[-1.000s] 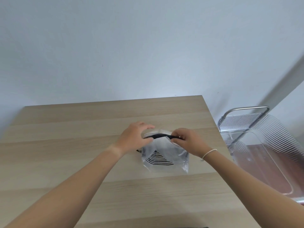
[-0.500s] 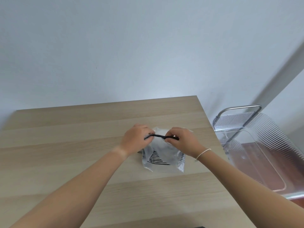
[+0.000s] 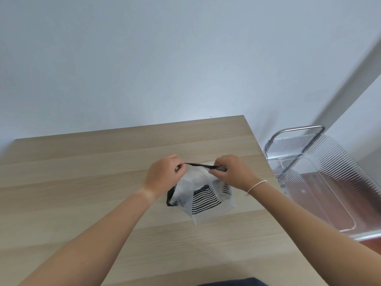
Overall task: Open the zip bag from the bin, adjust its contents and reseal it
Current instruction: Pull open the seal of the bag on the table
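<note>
Hands are working at the top of a clear zip bag that is standing on a pale wooden surface, striped fabric showing inside. The left hand is pinching one end of the black zip strip; the right hand is pinching the other end, at the slider. An empty clear bin is sitting to the right, well apart. Likely risks: fabric may be catching in the track, the slider jamming, or uneven pulling tipping the bag over.
</note>
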A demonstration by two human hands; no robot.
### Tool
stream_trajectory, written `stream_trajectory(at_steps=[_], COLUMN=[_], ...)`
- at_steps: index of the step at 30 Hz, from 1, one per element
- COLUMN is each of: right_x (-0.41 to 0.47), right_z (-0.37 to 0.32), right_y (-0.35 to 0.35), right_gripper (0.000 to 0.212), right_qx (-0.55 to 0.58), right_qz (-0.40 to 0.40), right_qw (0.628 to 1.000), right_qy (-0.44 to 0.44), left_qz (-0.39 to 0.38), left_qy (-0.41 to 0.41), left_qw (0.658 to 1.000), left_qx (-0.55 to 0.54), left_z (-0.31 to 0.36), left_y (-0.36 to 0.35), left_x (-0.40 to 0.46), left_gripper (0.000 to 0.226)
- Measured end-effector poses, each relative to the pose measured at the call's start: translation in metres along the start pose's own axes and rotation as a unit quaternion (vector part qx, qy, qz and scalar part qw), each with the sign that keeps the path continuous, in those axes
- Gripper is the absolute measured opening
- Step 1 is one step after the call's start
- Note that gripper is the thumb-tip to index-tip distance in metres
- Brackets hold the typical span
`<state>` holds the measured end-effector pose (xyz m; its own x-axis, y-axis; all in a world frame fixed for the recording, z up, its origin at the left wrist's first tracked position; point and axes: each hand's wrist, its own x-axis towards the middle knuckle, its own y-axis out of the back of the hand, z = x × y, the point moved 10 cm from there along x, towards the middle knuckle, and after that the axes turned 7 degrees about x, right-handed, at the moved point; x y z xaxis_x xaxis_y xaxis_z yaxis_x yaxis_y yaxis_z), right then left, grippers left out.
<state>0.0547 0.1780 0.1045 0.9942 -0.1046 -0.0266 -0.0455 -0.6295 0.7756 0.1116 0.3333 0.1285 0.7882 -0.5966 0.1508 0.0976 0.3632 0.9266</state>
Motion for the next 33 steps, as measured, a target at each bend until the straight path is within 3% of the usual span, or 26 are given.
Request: stream_trajectory(at_steps=[3, 9, 13, 16, 21, 25, 29, 33], right_x=[-0.005, -0.006, -0.008, -0.008, -0.007, -0.005, -0.005, -0.010], right_z=[0.007, 0.005, -0.004, -0.009, -0.030, -0.037, -0.029, -0.009], right_y=[-0.009, 0.025, 0.036, 0.038, 0.039, 0.042, 0.040, 0.017], right_gripper=[0.009, 0.006, 0.004, 0.004, 0.003, 0.003, 0.005, 0.008], right_qx=[0.049, 0.090, 0.105, 0.101, 0.103, 0.119, 0.168, 0.295], right_qz=[-0.055, 0.137, 0.191, 0.184, 0.171, 0.179, 0.167, 0.090], right_qw=[0.997, 0.986, 0.976, 0.977, 0.977, 0.973, 0.970, 0.951], right_qy=[-0.010, 0.000, 0.010, 0.025, 0.073, 0.086, 0.060, -0.022], left_qz=[0.005, 0.014, 0.032, 0.023, -0.004, 0.032, 0.080, 0.102], left_qy=[0.018, -0.001, 0.009, 0.029, -0.014, -0.029, -0.035, -0.012], left_qw=[1.000, 1.000, 0.999, 0.999, 0.999, 0.997, 0.993, 0.990], left_qx=[-0.012, -0.011, -0.028, -0.033, -0.042, -0.064, -0.074, -0.100], left_z=[-0.011, -0.007, -0.007, -0.012, 0.014, 0.031, 0.034, 0.026], left_y=[0.002, 0.002, 0.006, 0.007, 0.007, 0.019, 0.030, 0.034], left_x=[-0.003, -0.008, -0.007, -0.008, 0.002, 0.011, 0.012, 0.009], left_gripper=[0.024, 0.020, 0.019, 0.010, 0.033, 0.022, 0.018, 0.018])
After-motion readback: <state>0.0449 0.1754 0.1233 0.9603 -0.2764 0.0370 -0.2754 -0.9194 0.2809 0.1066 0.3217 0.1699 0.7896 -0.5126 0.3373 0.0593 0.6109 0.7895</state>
